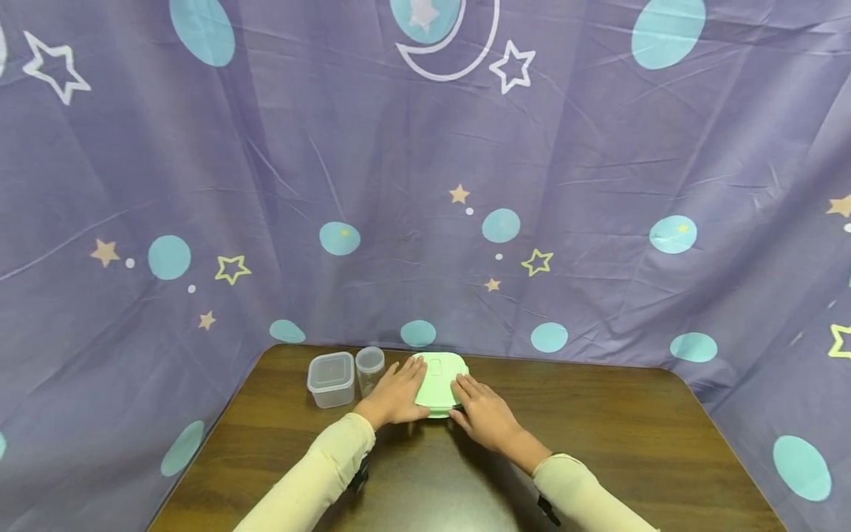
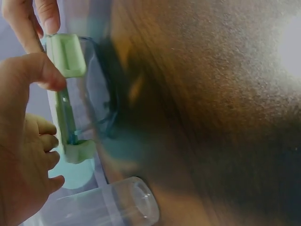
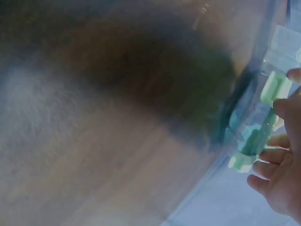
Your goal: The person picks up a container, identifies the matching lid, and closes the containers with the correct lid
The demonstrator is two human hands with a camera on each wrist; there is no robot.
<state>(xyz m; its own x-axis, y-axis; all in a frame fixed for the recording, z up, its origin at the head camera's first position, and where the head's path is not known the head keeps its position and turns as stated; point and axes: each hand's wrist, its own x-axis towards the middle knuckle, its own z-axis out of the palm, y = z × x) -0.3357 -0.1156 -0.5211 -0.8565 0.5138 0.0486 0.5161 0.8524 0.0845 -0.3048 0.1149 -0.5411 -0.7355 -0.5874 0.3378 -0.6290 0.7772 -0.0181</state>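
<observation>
A clear food container with a light-green lid (image 1: 439,384) stands near the far side of the table. In the head view, my left hand (image 1: 399,395) rests along the lid's left edge, its fingers stretched forward and its thumb at the front edge. My right hand (image 1: 488,414) lies at the right edge, fingertips touching the lid and thumb low at the front corner. The left wrist view shows a green latch (image 2: 69,55) at the front and another side latch (image 2: 80,151) jutting out. From the right wrist, the clear body (image 3: 242,120) shows under the lid.
Left of the lidded container stands a clear round jar (image 1: 370,360), close beside my left hand. Further left is a clear square tub (image 1: 331,373) with a translucent lid. A purple patterned curtain (image 1: 399,185) hangs behind the brown wooden table (image 1: 598,443).
</observation>
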